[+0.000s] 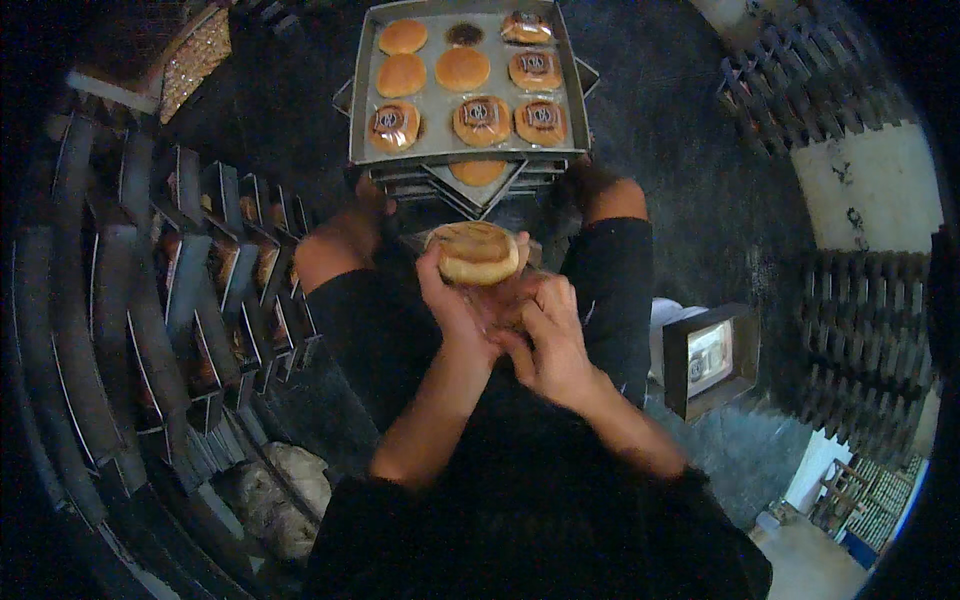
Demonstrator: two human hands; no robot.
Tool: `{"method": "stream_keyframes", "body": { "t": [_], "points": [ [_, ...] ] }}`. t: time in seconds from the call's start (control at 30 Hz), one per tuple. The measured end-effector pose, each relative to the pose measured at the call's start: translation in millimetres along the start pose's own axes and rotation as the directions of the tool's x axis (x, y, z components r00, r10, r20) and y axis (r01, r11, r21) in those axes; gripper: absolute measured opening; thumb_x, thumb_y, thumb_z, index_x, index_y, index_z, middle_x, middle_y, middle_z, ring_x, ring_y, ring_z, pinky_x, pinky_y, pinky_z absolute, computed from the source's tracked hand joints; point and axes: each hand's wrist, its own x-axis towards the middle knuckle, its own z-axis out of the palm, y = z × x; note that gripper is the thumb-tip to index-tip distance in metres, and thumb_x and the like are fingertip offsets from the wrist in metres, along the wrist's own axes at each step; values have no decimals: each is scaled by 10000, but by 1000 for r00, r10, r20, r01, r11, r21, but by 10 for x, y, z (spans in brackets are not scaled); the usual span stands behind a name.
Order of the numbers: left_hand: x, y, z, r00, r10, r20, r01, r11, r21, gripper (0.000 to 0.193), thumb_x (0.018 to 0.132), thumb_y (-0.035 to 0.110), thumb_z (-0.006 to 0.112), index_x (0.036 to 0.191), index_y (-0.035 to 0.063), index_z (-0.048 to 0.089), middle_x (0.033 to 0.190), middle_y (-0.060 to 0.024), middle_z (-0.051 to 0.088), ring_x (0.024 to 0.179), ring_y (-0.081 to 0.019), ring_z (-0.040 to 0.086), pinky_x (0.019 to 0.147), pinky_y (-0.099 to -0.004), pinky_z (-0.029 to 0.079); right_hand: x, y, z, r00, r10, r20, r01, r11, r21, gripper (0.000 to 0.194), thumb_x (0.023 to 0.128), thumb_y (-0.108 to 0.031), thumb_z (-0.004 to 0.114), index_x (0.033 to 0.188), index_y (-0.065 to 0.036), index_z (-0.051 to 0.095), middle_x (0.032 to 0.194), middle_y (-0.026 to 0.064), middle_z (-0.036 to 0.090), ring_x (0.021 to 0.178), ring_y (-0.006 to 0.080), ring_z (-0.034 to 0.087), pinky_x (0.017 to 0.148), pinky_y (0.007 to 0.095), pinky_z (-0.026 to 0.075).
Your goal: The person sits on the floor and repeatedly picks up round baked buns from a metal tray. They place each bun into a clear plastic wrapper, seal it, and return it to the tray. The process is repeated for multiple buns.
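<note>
A round bun point(478, 253) with a pale side and a browned face rests in my left hand point(448, 296), held up between my knees. Below the bun, the bent fingers of my right hand point(551, 330) pinch what looks like the loose end of a clear plastic wrapper point(491, 311). Beyond my hands, a metal tray point(435, 124) tops a stack of trays. Bare golden buns point(463, 69) sit on it beside several wrapped buns point(481, 120) with printed film. A dark round patch point(464, 34) marks the tray near its far side.
Racks of dark stacked trays point(112, 300) rise at the left, some with buns inside. More tray stacks point(862, 337) stand at the right. A small open box point(675, 367) with printed film lies by my right leg. A crumpled sack point(281, 499) rests at lower left.
</note>
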Motion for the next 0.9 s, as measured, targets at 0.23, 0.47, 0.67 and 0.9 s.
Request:
{"method": "stream_keyframes", "body": {
  "t": [0.23,0.47,0.67,0.9],
  "points": [
    [-400,-382,140,949,-293,119,295,956,7,772,990,585,585,1551,74,439,1559,-257,475,1439,-436,484,1156,-534,470,-319,404,-795,943,189,-273,-136,970,203,247,835,-128,868,1035,-31,762,1314,217,675,885,222,678,711,260,542],
    [87,-649,-514,944,-57,325,-289,333,898,467,1025,290,678,1423,61,592,1346,-144,666,1231,-301,650,1052,-426,522,-662,665,-643,631,441,-638,-152,877,457,162,1003,-4,658,1152,60,663,1232,237,707,841,202,752,709,299,609],
    [67,-875,-19,547,179,818,-831,-3,557,265,909,-32,731,1171,-1,742,1165,-159,737,1086,-286,721,977,-373,562,-405,594,-701,415,608,-677,-146,779,610,169,1069,-64,607,1182,60,630,1110,165,711,779,175,720,699,289,596],
    [56,-992,44,563,268,781,-809,-13,588,115,939,37,758,1041,13,711,1003,-83,723,910,-212,688,848,-335,550,-451,607,-721,537,487,-689,-187,865,466,143,1040,-118,674,1017,23,685,858,64,691,616,88,604,541,236,502]
  ]
}}
